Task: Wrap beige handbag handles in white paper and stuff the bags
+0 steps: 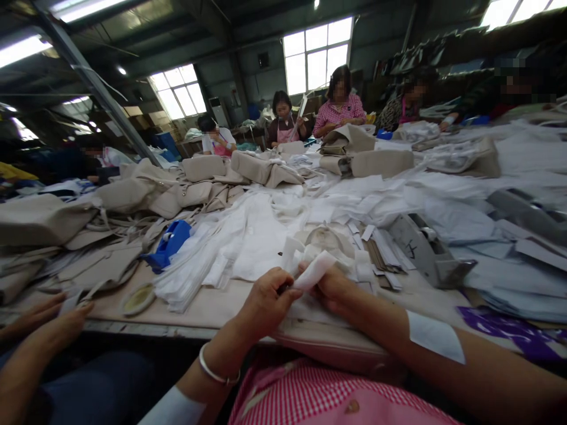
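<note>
A short white strip (315,270), of paper or foam-like sheet, is raised between my hands just above the table's front edge. My left hand (271,295), with a bangle at the wrist, pinches its near end between thumb and fingers. Behind the strip my right hand (333,288) is curled against it, its fingertips partly hidden. Crumpled white wrapping (295,251) and a roll-like pale bundle (325,239) lie just beyond. Below my wrists is a beige bag piece (332,345) at the table edge.
White plastic bags (259,236) cover the middle. A blue tape dispenser (173,243) stands left, a grey one (425,251) right. Beige bags (128,189) are piled at the back. Another person's hands (57,324) work at the left, and several people sit across the table.
</note>
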Action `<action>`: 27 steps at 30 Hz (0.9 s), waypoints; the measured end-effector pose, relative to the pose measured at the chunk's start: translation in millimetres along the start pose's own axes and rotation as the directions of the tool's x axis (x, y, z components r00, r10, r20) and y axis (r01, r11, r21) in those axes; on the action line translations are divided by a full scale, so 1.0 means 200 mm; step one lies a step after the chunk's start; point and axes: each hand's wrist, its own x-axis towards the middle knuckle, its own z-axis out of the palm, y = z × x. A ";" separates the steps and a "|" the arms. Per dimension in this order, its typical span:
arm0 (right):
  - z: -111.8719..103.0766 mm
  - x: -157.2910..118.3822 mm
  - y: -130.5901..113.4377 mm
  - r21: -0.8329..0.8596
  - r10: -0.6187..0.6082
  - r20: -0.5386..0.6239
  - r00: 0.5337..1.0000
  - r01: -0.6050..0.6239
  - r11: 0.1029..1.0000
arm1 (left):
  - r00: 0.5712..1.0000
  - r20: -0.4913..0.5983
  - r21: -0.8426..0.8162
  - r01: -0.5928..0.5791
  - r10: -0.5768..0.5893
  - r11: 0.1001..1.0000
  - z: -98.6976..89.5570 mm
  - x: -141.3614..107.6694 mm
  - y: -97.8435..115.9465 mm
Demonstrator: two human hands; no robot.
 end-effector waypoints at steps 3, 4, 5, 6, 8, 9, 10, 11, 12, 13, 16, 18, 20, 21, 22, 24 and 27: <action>-0.01 -0.08 0.04 -0.031 -0.026 0.008 1.000 0.026 0.999 | 0.998 -0.030 -0.040 0.058 -0.060 0.997 0.05 -0.06 -0.02; -0.01 -0.10 0.04 -0.070 -0.038 0.030 0.999 0.040 0.997 | 0.996 -0.037 -0.038 0.082 -0.083 0.996 0.06 -0.07 -0.02; -0.02 -0.12 0.04 -0.103 -0.053 0.050 0.997 0.058 0.993 | 0.993 -0.041 -0.030 0.111 -0.112 0.993 0.06 -0.08 -0.02; -0.02 -0.13 0.04 -0.130 -0.064 0.063 0.996 0.072 0.989 | 0.989 -0.039 -0.019 0.142 -0.143 0.990 0.06 -0.09 -0.02; -0.02 -0.15 0.05 -0.162 -0.065 0.059 0.996 0.074 0.984 | 0.977 -0.037 0.002 0.209 -0.209 0.978 0.07 -0.11 -0.02; -0.02 -0.15 0.05 -0.167 -0.055 0.046 0.997 0.062 0.984 | 0.971 -0.037 0.006 0.238 -0.237 0.971 0.07 -0.11 -0.02; -0.02 -0.15 0.06 -0.165 -0.038 0.032 0.999 0.043 0.985 | 0.966 -0.038 0.005 0.255 -0.255 0.967 0.07 -0.12 -0.02; -0.02 -0.15 0.07 -0.152 -0.017 0.025 1.000 0.020 0.988 | 0.964 -0.036 0.003 0.263 -0.262 0.965 0.07 -0.12 -0.02; -0.03 -0.15 0.08 -0.131 0.006 0.029 1.000 -0.003 0.991 | 0.964 -0.032 -0.001 0.265 -0.265 0.964 0.08 -0.12 -0.02; -0.03 -0.15 0.09 -0.104 0.026 0.041 0.999 -0.022 0.994 | 0.965 -0.025 -0.005 0.260 -0.260 0.966 0.08 -0.12 -0.02; -0.02 -0.15 0.11 -0.010 0.070 0.073 0.995 -0.069 0.998 | 0.969 0.038 0.002 0.243 -0.243 0.970 0.06 -0.11 -0.01; -0.01 -0.16 0.12 0.041 0.084 0.076 0.994 -0.087 0.995 | 0.961 0.094 0.015 0.259 -0.259 0.966 0.04 -0.10 0.00; -0.01 -0.16 0.12 0.075 0.083 0.088 0.993 -0.090 0.993 | 0.954 0.138 0.030 0.264 -0.266 0.964 0.03 -0.09 0.00; -0.01 -0.16 0.12 0.086 0.075 0.104 0.992 -0.084 0.993 | 0.954 0.157 0.031 0.254 -0.256 0.967 0.02 -0.09 -0.01; -0.01 -0.16 0.13 0.093 0.063 0.128 0.990 -0.075 0.993 | 0.955 0.177 0.023 0.239 -0.239 0.971 0.02 -0.08 -0.01; -0.01 -0.16 0.13 0.100 0.041 0.176 0.984 -0.060 0.993 | 0.957 0.209 -0.013 0.208 -0.200 0.978 0.02 -0.07 -0.03; -0.02 -0.17 0.11 0.011 0.037 0.180 0.983 -0.040 0.999 | 0.954 0.235 -0.061 0.203 -0.184 0.977 0.02 -0.07 -0.06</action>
